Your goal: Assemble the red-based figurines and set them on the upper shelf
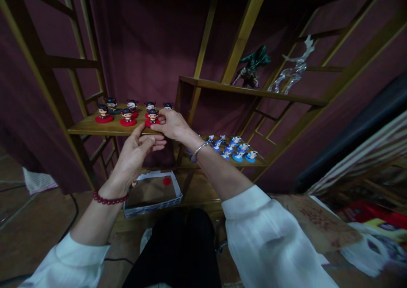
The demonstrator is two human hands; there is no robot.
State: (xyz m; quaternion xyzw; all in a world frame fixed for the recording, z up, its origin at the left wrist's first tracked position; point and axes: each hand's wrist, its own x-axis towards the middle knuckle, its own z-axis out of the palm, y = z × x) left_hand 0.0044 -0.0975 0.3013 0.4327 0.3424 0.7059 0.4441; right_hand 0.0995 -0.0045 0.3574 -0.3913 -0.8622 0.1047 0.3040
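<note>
On the upper left wooden shelf (pixel 92 125), several small dark-haired figurines stand in two rows, most on round red bases. My right hand (pixel 173 125) has its thumb and fingers around the front-right figurine (pixel 153 116), gripping it by its side and red base near the shelf's front edge. My left hand (pixel 135 152) is just below and left of it, index fingertip at the shelf edge, the other fingers apart and holding nothing. Left of the gripped figurine stands another front-row figurine (pixel 128 116), and a third figurine (pixel 103 112) is farther left.
A shallow open box (pixel 152 207) below holds a red disc (pixel 167 181) and a small figurine (pixel 134 184). Several blue-and-white figurines (pixel 235 146) stand on the lower right shelf. Above them are a dark green statue (pixel 252 67) and a clear deer figure (pixel 294 70).
</note>
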